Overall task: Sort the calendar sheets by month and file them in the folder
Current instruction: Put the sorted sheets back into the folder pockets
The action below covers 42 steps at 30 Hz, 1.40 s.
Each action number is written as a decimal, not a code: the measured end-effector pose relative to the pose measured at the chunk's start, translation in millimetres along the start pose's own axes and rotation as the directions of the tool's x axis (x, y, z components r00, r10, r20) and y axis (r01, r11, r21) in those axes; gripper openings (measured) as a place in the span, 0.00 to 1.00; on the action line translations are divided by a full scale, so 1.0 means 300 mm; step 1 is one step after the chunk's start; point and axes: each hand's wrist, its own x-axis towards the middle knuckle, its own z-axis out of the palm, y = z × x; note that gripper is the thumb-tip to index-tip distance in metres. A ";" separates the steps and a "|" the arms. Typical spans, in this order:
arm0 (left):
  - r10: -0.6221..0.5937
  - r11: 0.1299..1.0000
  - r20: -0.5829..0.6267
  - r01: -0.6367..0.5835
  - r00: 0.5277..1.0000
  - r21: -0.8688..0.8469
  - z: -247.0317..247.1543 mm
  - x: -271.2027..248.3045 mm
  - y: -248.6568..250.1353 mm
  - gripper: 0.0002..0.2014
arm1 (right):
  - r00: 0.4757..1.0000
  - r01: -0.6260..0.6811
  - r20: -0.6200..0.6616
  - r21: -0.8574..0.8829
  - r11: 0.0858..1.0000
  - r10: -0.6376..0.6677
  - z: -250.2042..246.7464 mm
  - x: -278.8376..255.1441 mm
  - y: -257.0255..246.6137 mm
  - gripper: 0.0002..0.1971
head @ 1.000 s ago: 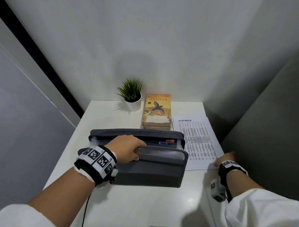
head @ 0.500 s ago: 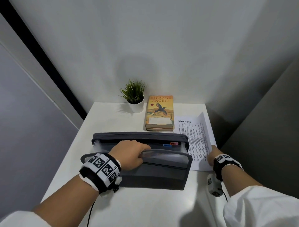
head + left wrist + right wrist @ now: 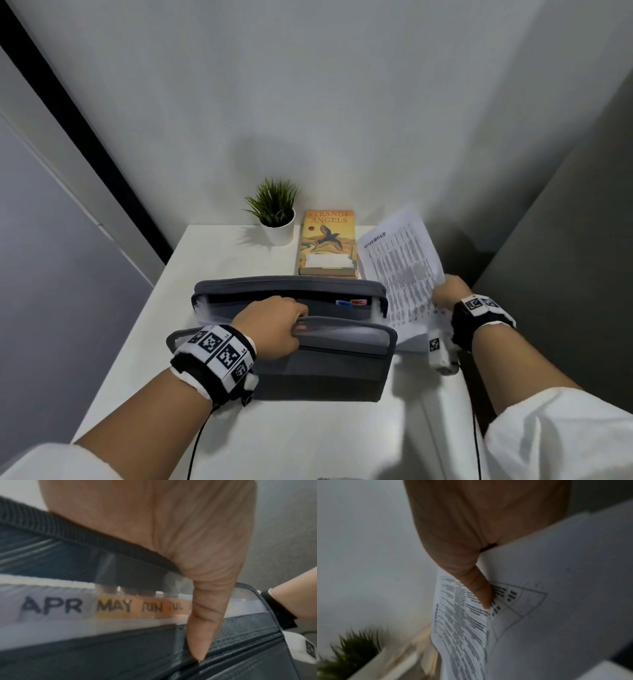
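A grey expanding folder (image 3: 318, 373) stands open on the white table (image 3: 219, 260). My left hand (image 3: 274, 325) grips its front dividers, thumb (image 3: 202, 626) on the front wall and fingers inside, pulling them toward me. Month tabs APR, MAY, JUN, JUL (image 3: 113, 607) show under that hand; blue and red DEC tabs (image 3: 352, 303) sit at the back right. My right hand (image 3: 448, 294) pinches the November calendar sheet (image 3: 400, 270) by its lower edge, thumb (image 3: 479, 592) on the printed side. The sheet is lifted off the table, tilted, right of the folder.
A small potted plant (image 3: 275, 212) and a stack of books topped by "Strange Angels" (image 3: 327, 243) stand behind the folder against the wall. The table's right edge (image 3: 442, 397) runs close beside my right wrist. A dark panel closes the right side.
My right hand has picked the November sheet up off the table and raised it, tilted. My left hand has kept its hold on the folder's dividers.
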 end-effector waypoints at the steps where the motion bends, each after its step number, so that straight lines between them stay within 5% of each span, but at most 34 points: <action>1: 0.002 1.000 0.007 -0.002 1.000 -0.003 -0.002 0.000 0.002 0.07 | 0.998 0.037 -0.045 0.052 0.998 -0.035 -0.048 -0.010 -0.017 0.11; 7: 0.013 1.000 0.001 -0.013 1.000 -0.008 -0.008 -0.010 0.012 0.05 | 0.912 0.366 -0.334 0.394 0.843 -0.240 -0.315 -0.160 -0.173 0.14; 10: 0.014 0.999 0.018 -0.014 1.000 -0.030 -0.009 -0.018 0.014 0.07 | 0.887 0.460 -0.303 0.516 0.723 -0.348 -0.356 -0.267 -0.273 0.12; 13: 0.017 0.999 0.035 -0.016 0.999 -0.045 -0.015 -0.023 0.016 0.07 | 0.865 0.494 -0.207 0.514 0.702 -0.457 -0.318 -0.364 -0.375 0.09; 18: 0.034 0.997 0.049 -0.031 0.998 -0.070 -0.014 -0.028 0.016 0.06 | 0.786 0.574 0.065 0.290 0.765 -0.615 -0.195 -0.465 -0.482 0.09; 21: 0.022 0.997 0.045 -0.018 0.999 -0.080 -0.006 -0.033 0.014 0.11 | 0.696 0.700 0.180 0.050 0.713 -0.696 -0.158 -0.491 -0.512 0.18; 24: 0.019 0.993 0.061 -0.011 0.998 -0.120 0.002 -0.048 -0.001 0.20 | 0.648 0.762 0.262 -0.192 0.619 -0.716 -0.134 -0.510 -0.547 0.17; 33: -0.224 0.974 0.091 0.222 0.970 0.037 -0.013 -0.173 -0.214 0.32 | 0.626 0.773 0.387 -0.423 0.472 -0.678 -0.103 -0.559 -0.655 0.20; 37: -0.211 0.976 0.064 0.207 0.975 0.065 0.019 -0.183 -0.232 0.35 | 0.640 0.760 0.460 -0.499 0.417 -0.615 -0.075 -0.589 -0.705 0.20; 42: -0.161 0.984 0.023 0.158 0.987 0.078 0.040 -0.194 -0.233 0.36 | 0.650 0.742 0.632 -0.647 0.175 -0.421 0.057 -0.642 -0.743 0.17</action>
